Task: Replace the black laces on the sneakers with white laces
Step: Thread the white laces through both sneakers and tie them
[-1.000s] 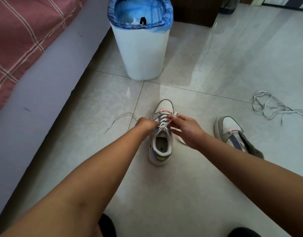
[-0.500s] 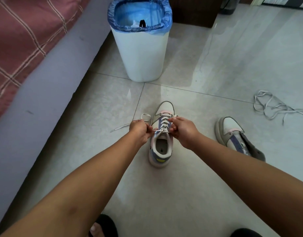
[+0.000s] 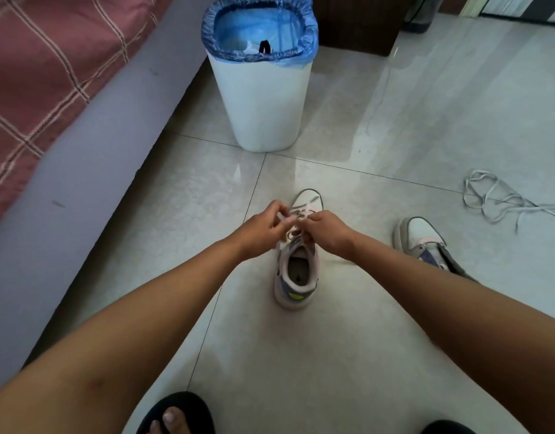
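A white and blue sneaker (image 3: 296, 277) stands on the floor tiles in front of me, toe pointing away. White lace (image 3: 296, 211) crosses its upper eyelets. My left hand (image 3: 263, 228) pinches one lace end above the tongue. My right hand (image 3: 327, 231) pinches the other end close beside it. Both hands hover over the front of the shoe and hide most of the lacing. A second sneaker (image 3: 426, 242) lies to the right, partly behind my right forearm. A loose pale lace (image 3: 501, 202) lies tangled on the floor at far right.
A white bin with a blue liner (image 3: 259, 89) stands beyond the sneaker. A grey bed edge with a red checked cover (image 3: 50, 89) runs along the left. My sandalled foot (image 3: 176, 415) shows at the bottom.
My hands have drawn together over the shoe's tongue. The lace end that trailed on the floor to the left has been pulled up into my left hand.
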### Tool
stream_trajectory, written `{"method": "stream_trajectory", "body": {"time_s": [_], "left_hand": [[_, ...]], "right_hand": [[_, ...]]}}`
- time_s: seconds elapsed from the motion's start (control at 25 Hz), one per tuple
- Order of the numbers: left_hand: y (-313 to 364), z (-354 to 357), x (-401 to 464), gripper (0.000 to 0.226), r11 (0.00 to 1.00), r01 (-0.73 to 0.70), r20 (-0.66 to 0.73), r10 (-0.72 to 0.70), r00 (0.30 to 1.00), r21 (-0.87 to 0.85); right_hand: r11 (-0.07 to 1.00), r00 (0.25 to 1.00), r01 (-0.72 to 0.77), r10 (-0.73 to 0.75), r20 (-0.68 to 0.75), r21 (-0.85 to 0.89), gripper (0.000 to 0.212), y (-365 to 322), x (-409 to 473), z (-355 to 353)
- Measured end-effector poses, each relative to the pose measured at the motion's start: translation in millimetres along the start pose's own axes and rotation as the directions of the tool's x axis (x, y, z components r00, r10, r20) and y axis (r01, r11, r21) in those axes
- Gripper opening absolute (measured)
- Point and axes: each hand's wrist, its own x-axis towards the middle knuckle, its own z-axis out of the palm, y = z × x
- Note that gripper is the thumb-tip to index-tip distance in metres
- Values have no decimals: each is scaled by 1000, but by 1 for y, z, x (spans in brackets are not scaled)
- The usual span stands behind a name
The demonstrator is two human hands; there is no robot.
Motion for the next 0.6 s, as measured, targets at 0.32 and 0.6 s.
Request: {"method": "stream_trajectory", "body": {"time_s": [0.32, 0.6], "left_hand": [[-7, 1, -7, 47, 975, -128, 58, 119, 991, 180], [2, -7, 1, 18, 880, -141, 168, 72, 983, 453]], "right_hand": [[996, 991, 28, -39, 126, 88, 23, 8, -2, -8], [996, 993, -16, 5, 115, 92, 26, 2, -10, -10]]}}
